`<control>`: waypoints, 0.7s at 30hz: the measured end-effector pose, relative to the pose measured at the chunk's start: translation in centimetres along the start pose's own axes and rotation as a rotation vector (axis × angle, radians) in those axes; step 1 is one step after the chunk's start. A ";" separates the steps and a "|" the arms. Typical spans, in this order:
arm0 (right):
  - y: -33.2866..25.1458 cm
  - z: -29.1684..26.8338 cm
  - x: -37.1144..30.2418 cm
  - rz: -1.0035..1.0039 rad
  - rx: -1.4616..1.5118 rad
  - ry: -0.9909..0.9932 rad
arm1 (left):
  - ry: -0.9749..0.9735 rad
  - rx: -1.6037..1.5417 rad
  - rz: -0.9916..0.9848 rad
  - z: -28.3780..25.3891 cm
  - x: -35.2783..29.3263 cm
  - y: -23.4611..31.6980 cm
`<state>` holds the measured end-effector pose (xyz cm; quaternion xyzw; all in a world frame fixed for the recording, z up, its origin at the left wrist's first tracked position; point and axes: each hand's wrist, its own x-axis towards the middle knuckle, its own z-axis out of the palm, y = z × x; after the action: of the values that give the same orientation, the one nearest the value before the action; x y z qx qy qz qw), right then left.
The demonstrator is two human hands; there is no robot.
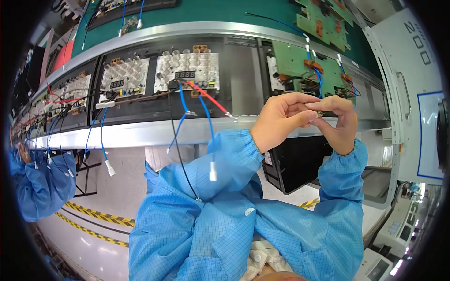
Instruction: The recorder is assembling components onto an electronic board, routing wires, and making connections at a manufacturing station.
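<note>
My left hand (284, 118) and my right hand (338, 125) meet above the near rail of the line, at the right. Both are closed, thumbs and fingertips pinching one small light-brown piece (319, 113) between them. Fingers cover most of it, and its kind is too small to tell. Just beyond my hands lies a green circuit board (330, 77) with brown parts and blue wires (319, 77). To the left, a white circuit board (206, 70) with clear round parts and a digit display sits in a black tray (150, 105); red and blue wires trail from it.
More white boards (123, 77) line up leftward along the metal rail (136, 133), their wires hanging over it. A co-worker's blue sleeve (44, 187) is at far left. Below my hands stands a black bin (300, 164). A white machine cabinet (398, 89) rises at right.
</note>
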<state>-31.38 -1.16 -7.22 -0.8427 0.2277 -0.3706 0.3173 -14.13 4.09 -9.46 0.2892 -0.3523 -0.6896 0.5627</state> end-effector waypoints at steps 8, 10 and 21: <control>18.3 2.1 10.0 0.159 -0.192 0.072 | 0.408 1.190 0.473 -12.2 4.1 1.0; 25.7 2.4 11.9 0.209 -0.418 -0.033 | 0.556 1.384 0.599 -14.5 6.8 0.7; 34.7 6.7 11.5 0.352 -0.347 0.054 | 0.654 1.670 0.126 -21.9 16.4 -0.9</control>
<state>-24.24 -29.97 -29.63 -0.8216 0.4398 -0.2873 0.2216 -0.45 -15.41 -23.03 0.7662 -0.5763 -0.0596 0.2781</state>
